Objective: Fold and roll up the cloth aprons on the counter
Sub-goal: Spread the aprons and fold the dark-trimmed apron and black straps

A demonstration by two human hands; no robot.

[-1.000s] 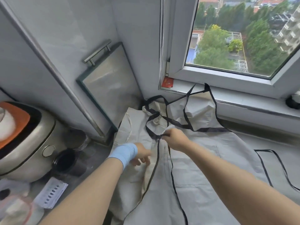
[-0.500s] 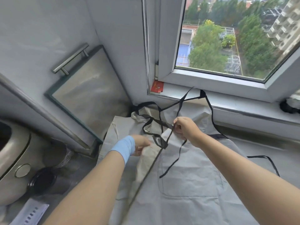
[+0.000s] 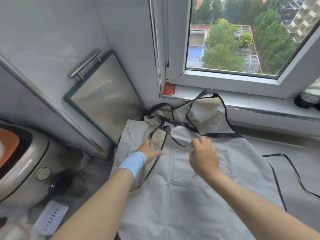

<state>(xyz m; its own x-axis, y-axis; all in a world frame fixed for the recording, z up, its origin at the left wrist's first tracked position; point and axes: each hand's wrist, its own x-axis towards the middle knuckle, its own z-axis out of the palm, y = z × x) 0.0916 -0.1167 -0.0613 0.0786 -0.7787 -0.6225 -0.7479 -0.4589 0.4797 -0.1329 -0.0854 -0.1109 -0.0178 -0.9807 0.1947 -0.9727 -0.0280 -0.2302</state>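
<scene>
Daylight came through a window [image 3: 233, 40] above the corner of a grey table [image 3: 280, 142], where a pale grey apron [image 3: 190, 196] with black trim lay spread flat, its bib [image 3: 207, 116] propped against the window sill [image 3: 259, 108] beyond both sets of fingers. A second, beige apron [image 3: 131, 135] lay under it, showing past its left edge and directly beneath the left hand [image 3: 149, 152]. That hand, with a light blue band [image 3: 133, 162] round the wrist, had its fingers [image 3: 158, 153] nearly straight and laid on the cloth, the tips touching the black-trimmed edge of the top apron, with nothing held in them. The right hand [image 3: 203, 157] was blurred, hovering over the upper rim of the apron's pocket [image 3: 181, 170]; its fingers [image 3: 198, 143] were curled, and a thin black strap [image 3: 180, 144] ran straight into their tips, apparently pinched there. Just beyond the fingers of both hands the other straps [image 3: 180, 124] lay tangled across the bib. Well to the right of the right fingers a loose tie [image 3: 294, 172] looped over the bare table. Left of the left fingers a metal board [image 3: 103, 101] with a bar handle leaned against the wall, and farther left stood a rice cooker [image 3: 20, 161] beside a dark jar [image 3: 62, 181]. A red card [image 3: 168, 89] sat on the sill's left end
</scene>
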